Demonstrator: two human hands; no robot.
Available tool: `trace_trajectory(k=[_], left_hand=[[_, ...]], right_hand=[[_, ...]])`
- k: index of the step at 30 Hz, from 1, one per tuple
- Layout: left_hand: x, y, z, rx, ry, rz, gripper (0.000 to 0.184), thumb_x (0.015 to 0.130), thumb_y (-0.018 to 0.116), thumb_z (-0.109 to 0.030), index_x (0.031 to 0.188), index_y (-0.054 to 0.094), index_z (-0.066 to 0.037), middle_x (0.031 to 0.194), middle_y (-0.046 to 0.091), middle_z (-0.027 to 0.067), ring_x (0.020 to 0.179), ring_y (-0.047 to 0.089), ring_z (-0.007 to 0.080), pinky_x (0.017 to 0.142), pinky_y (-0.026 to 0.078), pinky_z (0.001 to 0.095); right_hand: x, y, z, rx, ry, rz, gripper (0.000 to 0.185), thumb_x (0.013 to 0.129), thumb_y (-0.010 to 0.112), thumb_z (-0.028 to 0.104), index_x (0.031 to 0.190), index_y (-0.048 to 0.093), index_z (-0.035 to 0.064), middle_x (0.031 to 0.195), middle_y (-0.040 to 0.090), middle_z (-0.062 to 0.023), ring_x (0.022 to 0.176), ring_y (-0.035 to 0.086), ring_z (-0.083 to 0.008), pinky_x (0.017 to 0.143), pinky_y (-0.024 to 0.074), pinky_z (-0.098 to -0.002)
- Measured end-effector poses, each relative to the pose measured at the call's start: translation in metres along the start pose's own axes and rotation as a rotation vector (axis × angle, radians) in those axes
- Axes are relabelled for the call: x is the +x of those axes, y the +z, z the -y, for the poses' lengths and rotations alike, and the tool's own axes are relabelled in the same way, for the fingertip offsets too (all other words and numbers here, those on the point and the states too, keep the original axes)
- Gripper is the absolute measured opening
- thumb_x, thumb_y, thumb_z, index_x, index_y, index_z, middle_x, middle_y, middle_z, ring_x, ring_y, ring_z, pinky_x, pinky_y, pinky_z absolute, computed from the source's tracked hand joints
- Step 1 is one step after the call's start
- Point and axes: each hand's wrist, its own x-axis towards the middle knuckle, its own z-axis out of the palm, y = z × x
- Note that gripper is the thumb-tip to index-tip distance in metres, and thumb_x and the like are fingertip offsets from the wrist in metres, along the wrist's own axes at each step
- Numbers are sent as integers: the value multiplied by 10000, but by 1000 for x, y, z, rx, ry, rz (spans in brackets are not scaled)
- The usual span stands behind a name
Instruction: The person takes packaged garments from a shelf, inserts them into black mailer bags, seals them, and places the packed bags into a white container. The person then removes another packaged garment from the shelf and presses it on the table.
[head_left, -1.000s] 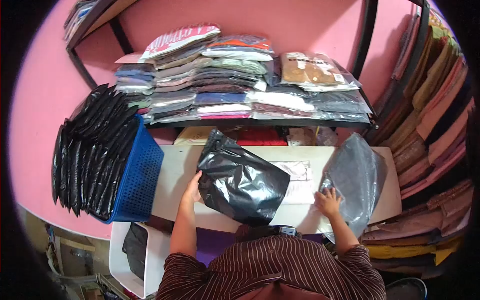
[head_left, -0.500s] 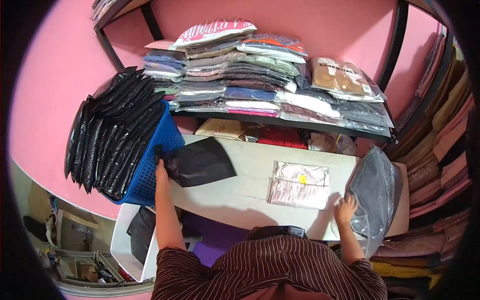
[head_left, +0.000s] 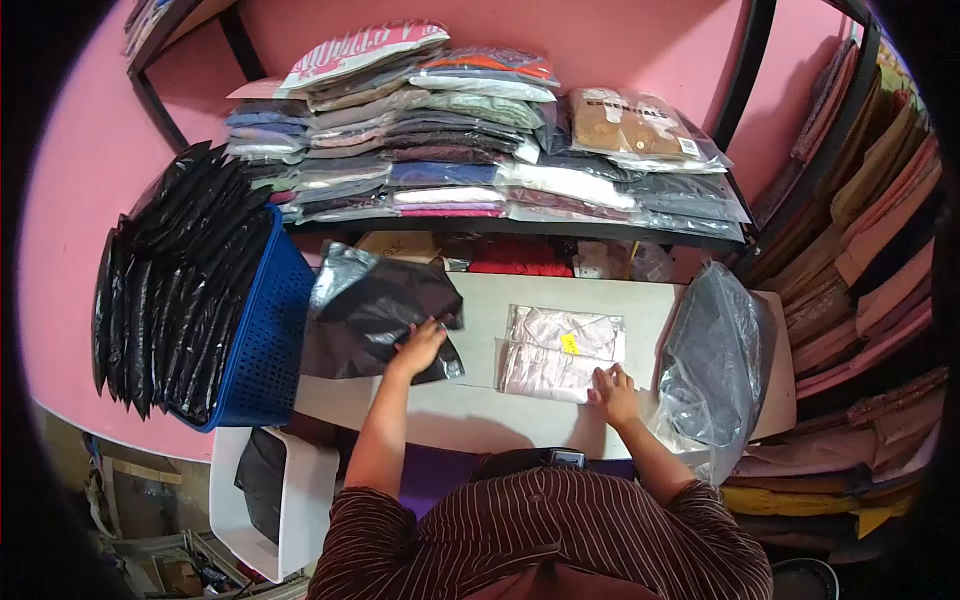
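Head view, black bag (head_left: 375, 300) on the desk (head_left: 475, 310) beside a blue basket (head_left: 272, 325), under spread fingers of the left hand (head_left: 420, 350), clear-wrapped pale garment (head_left: 545, 372) farther right, touched by bent fingers of the right hand (head_left: 616, 398), grip not discernible

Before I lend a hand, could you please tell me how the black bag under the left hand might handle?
The black bag is probably floppy, given its creases. Its glossy patches suggest it may be slippery, and its flatness hints at little weight.
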Motion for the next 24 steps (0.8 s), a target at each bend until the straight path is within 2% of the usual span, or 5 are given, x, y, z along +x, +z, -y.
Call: trace_trajectory(k=[3, 6, 10, 17, 24], left_hand=[[46, 66, 75, -161, 266, 269, 539, 916, 405, -368, 1451, 365, -325, 1584, 160, 89, 1441, 64, 429, 1034, -37, 726], [-12, 69, 33, -30, 72, 281, 586, 867, 441, -413, 1446, 367, -374, 1591, 140, 79, 1457, 14, 380, 1059, -84, 679], [-29, 94, 58, 151, 120, 92, 705, 902, 389, -634, 1500, 262, -283, 1589, 108, 106, 1451, 21, 394, 1072, -39, 678], [-44, 112, 76, 400, -54, -215, 862, 829, 574, -549, 1505, 235, -135, 1571, 116, 191, 1445, 38, 413, 1100, 0, 644], [-47, 148, 7, 369, 484, -144, 708, 827, 603, -343, 1445, 354, -106, 1539, 232, 174, 1428, 188, 372, 1136, 158, 546]], right_hand=[[-10, -2, -2, -8, 17, 54, 589, 831, 626, 427, 1372, 468, 255, 1420, 382, -205, 1210, 436, -410, 989, 389, -528], [-5, -17, 7, -63, 42, 191, 690, 796, 647, 477, 1391, 441, 194, 1425, 375, -193, 1227, 409, -394, 1007, 342, -566], [40, -12, 12, -75, -80, 79, 1007, 649, 711, 610, 1441, 333, 116, 1486, 293, -180, 1351, 281, -390, 1063, 243, -615], [121, -27, 38, -252, -129, 346, 1304, 487, 803, 648, 1504, 166, 137, 1541, 199, -143, 1446, 128, -347, 1117, 144, -623], [117, -16, 37, -317, -78, 345, 1251, 446, 844, 619, 1402, 328, -1, 1378, 433, -175, 1329, 361, -329, 1106, 247, -564]])
